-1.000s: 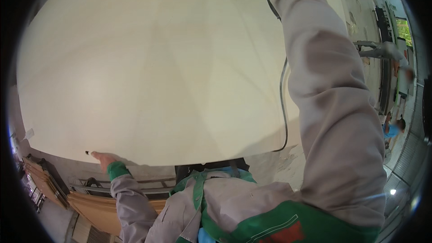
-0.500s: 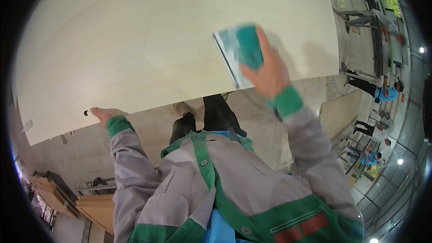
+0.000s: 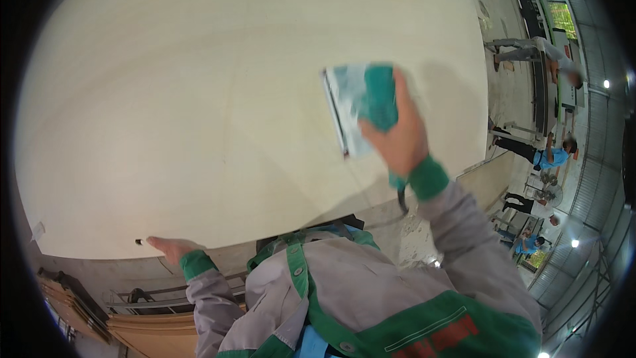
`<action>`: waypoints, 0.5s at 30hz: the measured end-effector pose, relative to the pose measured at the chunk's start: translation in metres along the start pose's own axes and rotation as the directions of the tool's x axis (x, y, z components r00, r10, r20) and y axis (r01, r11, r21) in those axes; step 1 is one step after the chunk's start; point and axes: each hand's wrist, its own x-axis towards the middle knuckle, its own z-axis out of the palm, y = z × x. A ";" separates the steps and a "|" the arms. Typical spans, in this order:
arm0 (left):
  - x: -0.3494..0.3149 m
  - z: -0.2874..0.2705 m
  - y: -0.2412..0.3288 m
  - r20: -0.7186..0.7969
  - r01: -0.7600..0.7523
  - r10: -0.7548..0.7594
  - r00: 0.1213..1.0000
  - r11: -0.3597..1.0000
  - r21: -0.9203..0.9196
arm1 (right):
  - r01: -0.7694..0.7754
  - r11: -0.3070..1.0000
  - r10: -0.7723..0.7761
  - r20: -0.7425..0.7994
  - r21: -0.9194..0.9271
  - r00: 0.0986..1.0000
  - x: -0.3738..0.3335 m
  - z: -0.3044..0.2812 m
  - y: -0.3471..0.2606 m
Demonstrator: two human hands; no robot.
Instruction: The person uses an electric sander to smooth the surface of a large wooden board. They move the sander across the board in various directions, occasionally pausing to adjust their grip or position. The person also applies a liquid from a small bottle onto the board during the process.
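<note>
My right hand [image 3: 401, 136] is wrapped round the teal body of an electric sheet sander [image 3: 380, 96]. The sander's flat, pale base lies on a large cream-coloured board [image 3: 165, 93], right of its middle. A dark cord hangs from the tool's rear end below my wrist. At the board's near left edge rests my left hand [image 3: 173, 249], its visible fingers stretched out and holding no tool. Just beside those fingertips is a small dark hole [image 3: 139, 242] in the board. The undersides of the left fingers are hidden.
A small pale tag [image 3: 38, 231] sticks out at the board's left corner. Brown panels [image 3: 152, 331] are stacked at the lower left, near a metal frame [image 3: 172, 301]. Several people stand at workbenches on the right, one in a blue shirt [image 3: 555, 157].
My right hand has drawn the sander nearer to me and slightly right. My body has leaned in over the board's near edge. The left hand stays by the hole.
</note>
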 end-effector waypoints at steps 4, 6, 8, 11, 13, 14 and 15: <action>0.004 -0.007 0.000 -0.030 -0.002 0.000 1.000 0.998 -0.056 | 0.200 0.977 -0.206 -0.068 -0.079 0.976 0.180 -0.012 0.004; 0.005 -0.011 0.000 -0.064 0.060 -0.065 0.996 0.995 -0.078 | 0.231 0.971 -0.236 -0.107 -0.056 0.966 0.267 -0.021 -0.004; 0.004 -0.017 -0.002 -0.053 0.027 -0.033 0.998 0.994 -0.104 | 0.134 0.973 -0.151 -0.079 -0.188 0.985 0.342 -0.033 -0.011; 0.005 -0.023 -0.005 -0.015 -0.087 0.086 0.996 0.984 -0.157 | 0.035 0.987 -0.053 -0.108 -0.158 0.993 0.437 -0.030 -0.025; 0.005 -0.025 -0.007 0.028 -0.025 0.029 0.999 0.987 -0.156 | 0.075 0.987 -0.095 -0.140 -0.142 0.985 0.476 -0.012 -0.037; 0.005 -0.024 -0.007 0.030 -0.015 0.022 0.999 0.980 -0.199 | 0.050 0.996 -0.055 -0.069 -0.072 0.996 0.485 -0.006 -0.044; 0.005 -0.025 -0.007 0.053 -0.001 0.014 0.998 0.970 -0.245 | 0.146 0.972 -0.156 -0.043 -0.182 0.987 0.491 0.001 -0.054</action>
